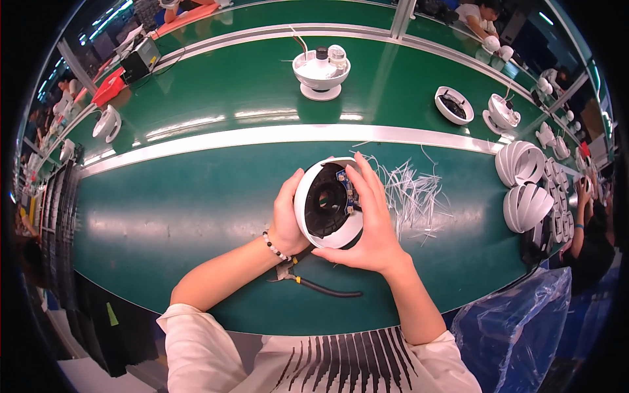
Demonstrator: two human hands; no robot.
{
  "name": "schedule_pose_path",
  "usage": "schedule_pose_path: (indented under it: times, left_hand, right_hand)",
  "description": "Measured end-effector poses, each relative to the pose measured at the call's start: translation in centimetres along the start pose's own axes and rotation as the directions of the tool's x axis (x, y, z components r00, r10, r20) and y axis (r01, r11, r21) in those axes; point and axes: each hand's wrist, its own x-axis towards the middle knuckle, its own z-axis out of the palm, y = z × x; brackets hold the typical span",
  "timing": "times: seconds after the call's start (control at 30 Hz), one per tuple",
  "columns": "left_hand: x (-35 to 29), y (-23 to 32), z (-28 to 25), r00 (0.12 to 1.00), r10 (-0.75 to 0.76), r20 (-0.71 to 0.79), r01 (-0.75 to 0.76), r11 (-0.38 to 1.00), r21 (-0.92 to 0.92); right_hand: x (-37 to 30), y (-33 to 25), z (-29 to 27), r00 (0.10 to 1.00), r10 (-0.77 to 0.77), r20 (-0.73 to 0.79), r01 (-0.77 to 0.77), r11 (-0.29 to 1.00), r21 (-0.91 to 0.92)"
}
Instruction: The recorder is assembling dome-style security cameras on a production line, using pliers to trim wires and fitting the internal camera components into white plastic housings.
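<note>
l hand (286,215) & r hand (378,230) clamped on wht rnd housing (302,208), r spread wide.

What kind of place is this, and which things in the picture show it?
Probably a factory assembly area: the held shell has a circuit board inside, more white shells are grouped at right, and another person works farther off.

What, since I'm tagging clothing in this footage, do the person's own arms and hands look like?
The left hand and right hand are both ungloved. A bracelet of round dark and pale beads circles the left wrist; none shows on the right. The forearms are bare, and loose off-white sleeves end near the elbows.
</note>
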Motion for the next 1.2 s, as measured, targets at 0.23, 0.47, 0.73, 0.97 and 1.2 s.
schedule_pose_path:
  times: [0.23, 0.47, 0.73, 0.97, 1.2]
  left_hand:
    - [-0.2, 1.7, -0.5, 0.966, -0.188, 0.175, 0.194, 0.981, -0.018]
    - [-0.1, 2.0, -2.2, 0.978, -0.114, 0.176, 0.114, 0.993, 0.010]
    - [0.0, 1.7, -1.7, 0.989, -0.040, 0.144, 0.045, 0.999, -0.029]
    - [2.8, 2.9, -2.1, 0.990, 0.039, -0.136, -0.042, 0.999, -0.020]
    - [10.1, 11.4, -9.6, 0.926, 0.231, -0.298, -0.193, 0.969, 0.153]
  right_hand:
    - [0.4, -0.2, -0.3, 0.996, 0.058, 0.067, -0.056, 0.998, -0.031]
    - [0.7, -0.4, 1.2, 0.991, 0.129, 0.027, -0.127, 0.988, -0.084]
    - [0.7, -1.1, 2.3, 0.975, 0.210, -0.074, -0.214, 0.976, -0.038]
    - [-0.1, -0.5, 2.2, 0.987, 0.088, -0.134, -0.113, 0.976, -0.185]
    - [-1.5, -2.7, 3.3, 0.955, -0.150, 0.256, 0.133, 0.988, 0.080]
